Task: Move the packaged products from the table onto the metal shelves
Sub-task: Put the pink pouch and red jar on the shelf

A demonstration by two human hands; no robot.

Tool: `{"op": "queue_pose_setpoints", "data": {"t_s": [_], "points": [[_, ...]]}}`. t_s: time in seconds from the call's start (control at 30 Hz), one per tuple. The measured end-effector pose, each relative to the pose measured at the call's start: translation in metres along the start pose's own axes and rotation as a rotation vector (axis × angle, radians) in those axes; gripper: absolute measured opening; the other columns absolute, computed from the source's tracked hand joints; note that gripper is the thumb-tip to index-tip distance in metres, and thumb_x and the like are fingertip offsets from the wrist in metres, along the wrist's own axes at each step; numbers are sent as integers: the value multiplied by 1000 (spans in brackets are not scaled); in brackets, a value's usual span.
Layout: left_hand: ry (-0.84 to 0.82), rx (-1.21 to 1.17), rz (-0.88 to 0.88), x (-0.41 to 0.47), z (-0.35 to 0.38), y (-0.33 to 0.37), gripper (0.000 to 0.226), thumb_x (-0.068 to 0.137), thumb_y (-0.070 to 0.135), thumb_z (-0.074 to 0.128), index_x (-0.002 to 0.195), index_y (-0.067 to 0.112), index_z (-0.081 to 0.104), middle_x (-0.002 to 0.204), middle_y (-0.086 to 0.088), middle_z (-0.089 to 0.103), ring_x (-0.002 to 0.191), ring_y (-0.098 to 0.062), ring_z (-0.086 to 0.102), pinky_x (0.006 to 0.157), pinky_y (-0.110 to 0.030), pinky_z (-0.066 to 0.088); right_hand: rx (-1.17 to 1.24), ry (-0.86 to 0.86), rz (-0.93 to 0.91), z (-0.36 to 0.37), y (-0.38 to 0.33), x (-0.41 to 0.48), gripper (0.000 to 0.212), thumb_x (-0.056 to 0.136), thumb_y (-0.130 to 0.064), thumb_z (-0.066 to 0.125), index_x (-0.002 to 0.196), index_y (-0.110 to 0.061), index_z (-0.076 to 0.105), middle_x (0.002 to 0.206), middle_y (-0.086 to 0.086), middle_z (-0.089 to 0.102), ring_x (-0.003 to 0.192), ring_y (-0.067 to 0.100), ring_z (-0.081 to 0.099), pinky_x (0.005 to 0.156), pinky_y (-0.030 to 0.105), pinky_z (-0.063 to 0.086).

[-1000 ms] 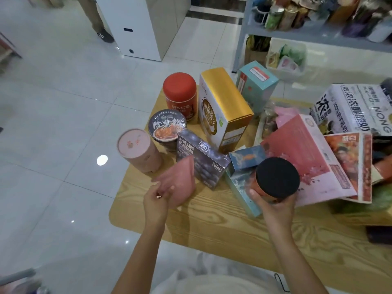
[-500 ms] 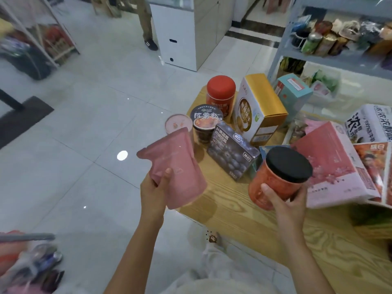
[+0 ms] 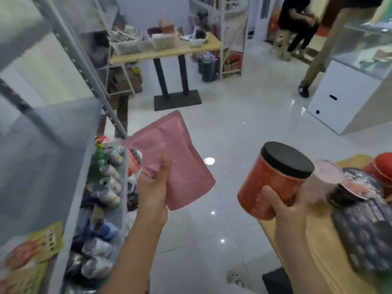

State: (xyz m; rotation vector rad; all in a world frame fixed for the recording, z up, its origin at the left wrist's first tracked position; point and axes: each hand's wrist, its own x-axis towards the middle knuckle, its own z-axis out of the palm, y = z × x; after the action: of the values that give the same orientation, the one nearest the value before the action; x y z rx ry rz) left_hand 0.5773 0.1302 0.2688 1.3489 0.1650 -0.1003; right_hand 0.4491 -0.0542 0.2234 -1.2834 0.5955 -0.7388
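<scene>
My left hand (image 3: 153, 192) grips a flat pink pouch (image 3: 171, 153) and holds it up in the air beside the grey metal shelves (image 3: 63, 145) on the left. My right hand (image 3: 286, 211) grips an orange-red jar with a black lid (image 3: 273, 179), lifted off the wooden table (image 3: 318, 236) at the right. On that table stand a pink tube (image 3: 324, 177), a dark bowl-shaped cup (image 3: 347, 187), a dark blue box (image 3: 364, 236) and a red tin (image 3: 381, 168).
The lower shelf holds several cans and bottles (image 3: 101, 204) and a yellow-green packet (image 3: 31, 257). Across the tiled floor stand another table (image 3: 169, 49) with baskets, a white cabinet (image 3: 343, 94), and two people (image 3: 301, 22) at the back right.
The view has swung left from the table toward the metal shelves. Both hands have lifted the pouch and the jar off the table and carried them along.
</scene>
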Motion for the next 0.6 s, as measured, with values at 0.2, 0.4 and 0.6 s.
{"op": "queue_pose_setpoints", "data": {"t_s": [0.2, 0.4, 0.6], "points": [[314, -70, 160, -16, -47, 56, 15, 68, 40, 71, 66, 26, 77, 77, 13, 74, 91, -16, 67, 78, -29, 52, -6, -450, 18, 91, -14, 34, 82, 44, -51, 74, 118, -19, 55, 99, -1, 67, 93, 17, 63, 73, 28, 49], [722, -143, 345, -69, -82, 94, 20, 55, 45, 73, 67, 28, 77, 82, 7, 75, 84, -13, 70, 78, -34, 52, 68, -939, 85, 179, -37, 22, 89, 41, -51, 74, 123, -24, 54, 98, -8, 70, 88, 7, 67, 76, 32, 51], [1102, -137, 548, -143, -105, 116, 31, 62, 32, 72, 88, 17, 70, 83, 4, 75, 80, -11, 71, 69, -28, 55, 136, -1334, 216, 233, -49, -50, 107, 18, -77, 80, 112, -30, 60, 100, -5, 71, 95, 16, 66, 81, 41, 55]]}}
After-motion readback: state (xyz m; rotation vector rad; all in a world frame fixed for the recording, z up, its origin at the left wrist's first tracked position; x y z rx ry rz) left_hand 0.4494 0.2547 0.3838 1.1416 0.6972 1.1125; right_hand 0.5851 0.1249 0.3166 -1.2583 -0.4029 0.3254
